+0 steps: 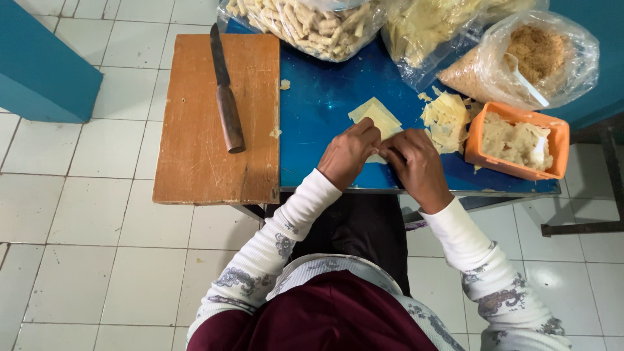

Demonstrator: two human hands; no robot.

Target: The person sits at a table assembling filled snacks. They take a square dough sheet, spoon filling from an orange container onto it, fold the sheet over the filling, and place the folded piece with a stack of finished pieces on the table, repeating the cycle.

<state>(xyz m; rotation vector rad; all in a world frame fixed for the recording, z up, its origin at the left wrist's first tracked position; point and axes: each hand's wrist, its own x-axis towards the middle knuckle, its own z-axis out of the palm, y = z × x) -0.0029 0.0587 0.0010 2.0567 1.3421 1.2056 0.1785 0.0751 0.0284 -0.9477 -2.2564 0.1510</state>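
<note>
Your left hand (349, 153) and right hand (416, 166) pinch a pale dough sheet (380, 120) near the blue tabletop (318, 104) front edge; orange tub (517, 140) close right, cutting board (214, 123) left.

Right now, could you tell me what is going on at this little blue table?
A seated person is working a thin pale pastry sheet on the blue table, with the left hand and right hand pressed together over its near edge, fingers pinching or folding it. An orange tub of pale filling sits at the right, beside a loose pile of wrappers. A knife lies untouched on the wooden board at the left. Clear bags, one holding finished rolls, stand along the far side.
</note>
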